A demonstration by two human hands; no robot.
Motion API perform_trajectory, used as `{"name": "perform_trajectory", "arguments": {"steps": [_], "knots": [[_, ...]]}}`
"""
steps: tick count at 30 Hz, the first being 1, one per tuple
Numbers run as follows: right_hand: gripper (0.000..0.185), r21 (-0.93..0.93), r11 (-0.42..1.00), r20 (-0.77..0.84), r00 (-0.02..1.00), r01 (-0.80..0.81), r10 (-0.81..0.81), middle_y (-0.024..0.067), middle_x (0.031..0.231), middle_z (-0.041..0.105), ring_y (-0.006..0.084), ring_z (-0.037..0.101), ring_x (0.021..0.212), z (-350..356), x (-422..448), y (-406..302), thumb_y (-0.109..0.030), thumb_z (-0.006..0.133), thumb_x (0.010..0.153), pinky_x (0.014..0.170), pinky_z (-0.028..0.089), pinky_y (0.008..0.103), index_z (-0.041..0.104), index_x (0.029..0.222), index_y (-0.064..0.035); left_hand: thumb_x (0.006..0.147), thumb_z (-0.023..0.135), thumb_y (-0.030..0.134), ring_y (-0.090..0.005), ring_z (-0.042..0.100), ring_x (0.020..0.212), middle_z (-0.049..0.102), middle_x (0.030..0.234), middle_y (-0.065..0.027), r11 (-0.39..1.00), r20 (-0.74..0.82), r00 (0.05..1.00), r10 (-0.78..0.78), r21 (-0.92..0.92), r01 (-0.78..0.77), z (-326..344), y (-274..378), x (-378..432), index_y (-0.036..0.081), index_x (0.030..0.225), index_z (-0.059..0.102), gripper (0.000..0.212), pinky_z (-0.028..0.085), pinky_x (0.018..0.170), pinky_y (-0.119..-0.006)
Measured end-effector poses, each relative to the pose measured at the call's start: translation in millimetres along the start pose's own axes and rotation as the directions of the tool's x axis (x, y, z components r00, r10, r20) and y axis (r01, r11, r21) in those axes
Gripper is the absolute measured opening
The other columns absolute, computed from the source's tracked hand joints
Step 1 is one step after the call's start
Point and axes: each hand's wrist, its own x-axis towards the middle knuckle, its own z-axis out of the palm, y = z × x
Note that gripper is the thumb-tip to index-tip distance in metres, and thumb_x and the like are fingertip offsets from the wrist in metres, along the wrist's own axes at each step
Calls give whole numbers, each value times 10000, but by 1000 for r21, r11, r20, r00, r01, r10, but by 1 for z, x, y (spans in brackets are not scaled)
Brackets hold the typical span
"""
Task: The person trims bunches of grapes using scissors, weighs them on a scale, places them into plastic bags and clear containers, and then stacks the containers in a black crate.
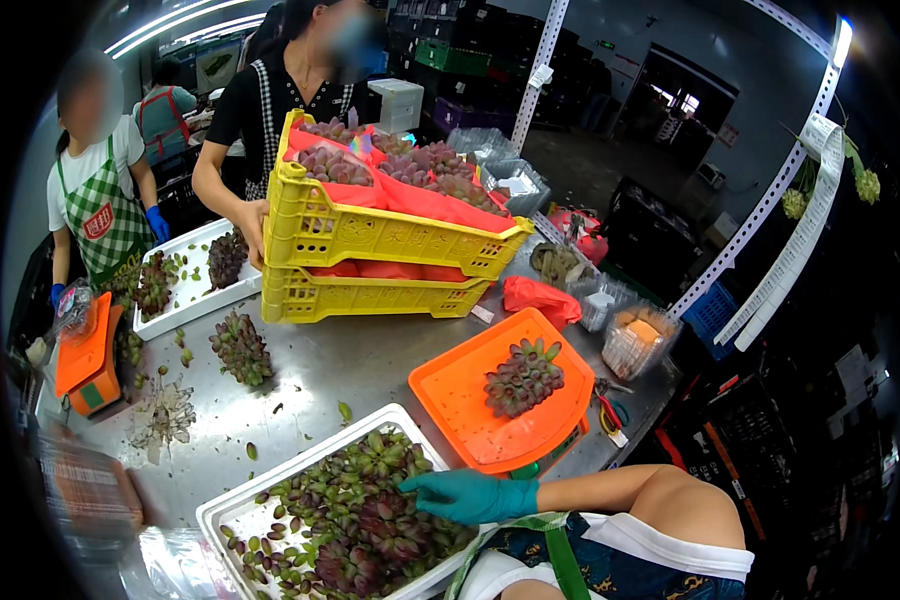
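Observation:
My right hand, in a teal glove, is over the right side of a white foam tray, its fingers apart and pointing left. I see nothing held in it; its underside is hidden. Just below it lie bunches of reddish-green grapes, with loose grapes scattered at the tray's left. My left hand is out of view. Beyond my right wrist stands a scale with an orange pan, and a bunch of dark grapes rests in the pan.
A co-worker's hand grips the upper of two stacked yellow crates, which sits tilted. Another grape bunch lies on the metal table. Red-handled cutters and clear plastic boxes are at right. A second scale stands left.

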Motion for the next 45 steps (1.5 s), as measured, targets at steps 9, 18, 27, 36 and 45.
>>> {"name": "perform_trajectory", "arguments": {"steps": [9, 18, 27, 36, 45], "knots": [[367, 121, 991, 87, 994, 51, -62, 103, 895, 579, 162, 561, 754, -11, -7, -24, -215, 517, 836, 680, 452, 287, 448, 1173, -89, 847, 443, 83, -194, 498, 951, 548, 1034, -153, 527, -246, 969, -9, -825, -204, 2, -102, 35, -78, 1069, 484, 277, 381, 875, -300], [340, 215, 962, 117, 973, 169, -197, 50, 840, 594, 86, 530, 722, 15, -25, -42, -97, 555, 810, 657, 440, 237, 489, 1141, -56, 787, 470, 48, -190, 549, 773, 584, 845, -131, 828, -412, 886, 214, -404, -388, -142, 74, -122, -14, 902, 555, 156, 425, 691, -312], [686, 486, 847, 339, 847, 216, -411, 147, 1231, 395, 218, 460, 1076, 73, -7, -115, -160, 636, 757, 846, 410, 287, 234, 1298, -37, 693, 578, 122, -231, 478, 563, 456, 630, -61, 734, -550, 550, 629, 187, -653, -207, 186, -282, 109, 770, 522, 96, 395, 492, -336], [406, 531, 842, 242, 935, 97, -260, 52, 812, 577, 101, 518, 796, 130, -2, -111, -277, 578, 804, 723, 424, 244, 483, 1081, 6, 677, 584, 123, -224, 462, 590, 446, 637, -46, 613, -390, 507, 769, 221, -759, -188, 219, -382, 95, 696, 506, 84, 366, 504, -337], [300, 838, 539, 299, 897, -83, -327, 48, 970, 577, 109, 540, 844, 114, -5, -60, -199, 426, 896, 754, 441, 245, 508, 1106, -1, 722, 619, 200, -271, 484, 667, 476, 697, -73, 719, -341, 747, 571, -233, -655, -179, 214, -382, 83, 756, 523, 155, 387, 571, -371]]}}
